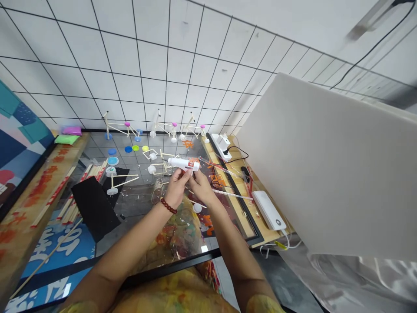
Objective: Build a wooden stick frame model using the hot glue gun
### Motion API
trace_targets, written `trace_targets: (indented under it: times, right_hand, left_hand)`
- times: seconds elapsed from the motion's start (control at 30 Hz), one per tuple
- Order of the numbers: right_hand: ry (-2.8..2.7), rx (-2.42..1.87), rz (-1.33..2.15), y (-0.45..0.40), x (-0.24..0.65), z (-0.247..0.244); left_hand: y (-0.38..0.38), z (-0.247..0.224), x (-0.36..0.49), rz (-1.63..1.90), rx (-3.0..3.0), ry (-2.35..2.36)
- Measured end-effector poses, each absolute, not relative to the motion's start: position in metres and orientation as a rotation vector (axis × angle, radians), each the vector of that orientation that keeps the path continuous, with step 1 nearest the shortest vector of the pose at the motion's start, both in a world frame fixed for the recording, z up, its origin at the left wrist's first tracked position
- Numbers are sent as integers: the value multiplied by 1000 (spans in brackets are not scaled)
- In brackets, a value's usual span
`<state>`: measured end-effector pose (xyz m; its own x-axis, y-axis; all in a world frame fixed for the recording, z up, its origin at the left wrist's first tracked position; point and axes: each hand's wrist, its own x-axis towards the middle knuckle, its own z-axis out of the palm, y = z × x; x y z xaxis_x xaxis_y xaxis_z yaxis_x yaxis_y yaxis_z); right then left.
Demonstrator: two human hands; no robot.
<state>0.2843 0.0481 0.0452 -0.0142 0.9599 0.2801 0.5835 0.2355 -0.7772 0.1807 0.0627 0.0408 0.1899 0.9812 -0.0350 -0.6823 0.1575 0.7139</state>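
A small white hot glue gun point(184, 164) is held above the glass tabletop, its nozzle pointing left. My left hand point(177, 188), with a beaded bracelet on the wrist, is closed on its underside. From the right, my right hand point(201, 188) closes around the handle end, and the fingers of both hands nearly meet. Just beyond the gun lie small stick frames point(157, 167) with white wheels. Another stick frame point(122, 180) rests to the left, partly over black sheet. Near my right wrist is a white disc point(197, 208).
Small stick-built tricycles point(122, 128) stand along the tiled wall. Blue discs point(113, 161), black card point(95, 208) and bundled sticks point(70, 208) lie left. On the right are a power strip point(221, 147), clear glue sticks point(233, 194), a white power bank point(269, 211) and a large white panel point(325, 165).
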Motion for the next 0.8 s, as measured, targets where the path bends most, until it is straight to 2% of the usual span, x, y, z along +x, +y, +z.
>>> trace_targets:
  times: [0.27,0.47,0.63,0.8]
  right_hand:
    - [-1682,-1546,350,-2,325,62]
    - [-1462,-1997,119,-56,422,44]
    - [-1542,-2198,24,-58,455,35]
    - [-1910,-1988,123,-38,441,37]
  left_hand:
    - [70,35,171,1213,576,511]
    - [77,48,174,1240,573,465]
    - [78,57,174,1273,543,478]
    - [80,60,169,1308,544,501]
